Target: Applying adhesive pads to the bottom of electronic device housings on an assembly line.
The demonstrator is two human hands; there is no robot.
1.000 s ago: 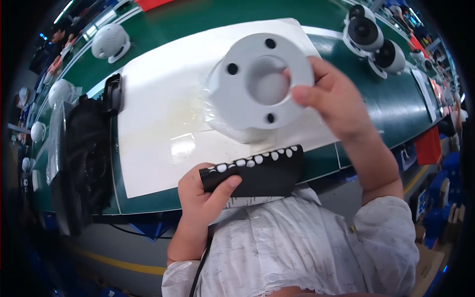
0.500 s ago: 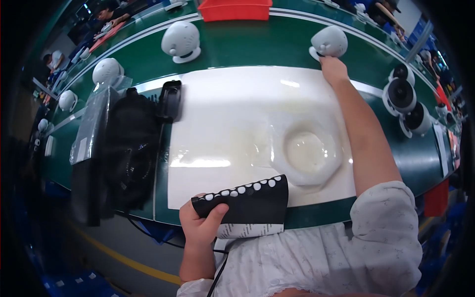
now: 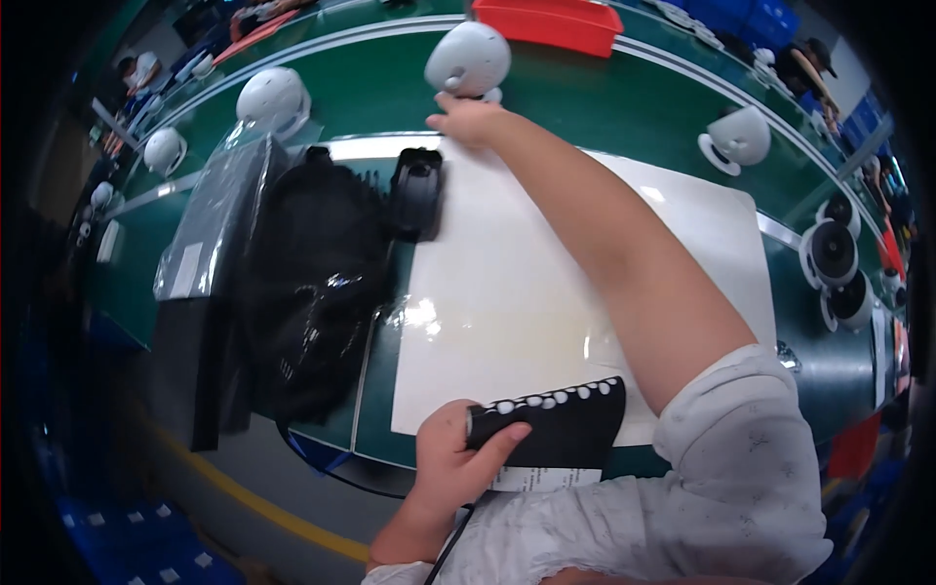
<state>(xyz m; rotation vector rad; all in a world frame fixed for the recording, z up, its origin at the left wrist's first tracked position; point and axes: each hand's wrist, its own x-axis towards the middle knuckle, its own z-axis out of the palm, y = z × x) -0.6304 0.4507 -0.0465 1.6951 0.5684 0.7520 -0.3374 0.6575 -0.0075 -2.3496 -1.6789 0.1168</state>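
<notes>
My left hand (image 3: 453, 458) is closed on a curved black sheet (image 3: 561, 434) at the near edge of the table. White round spots line its upper edge, and white printed material shows underneath. My right arm stretches across a white mat (image 3: 507, 283) to the far side. There my right hand (image 3: 470, 122), fingers apart, is at the foot of a rounded white device (image 3: 468, 60); whether it grips the foot is unclear. Another white device (image 3: 741, 136) stands on its curved foot farther right.
Left of the mat lie a black plastic bag (image 3: 312, 283), a black tray-like part (image 3: 417, 195) and a clear-wrapped grey package (image 3: 219, 224). A red bin (image 3: 551, 24) stands at the back. Black-fronted round devices (image 3: 831, 253) cluster at right. People work beyond.
My right hand has moved left from the right-hand white device to the middle one. The view has shifted. The clear octagonal shape on the mat no longer shows. My left hand keeps the black sheet.
</notes>
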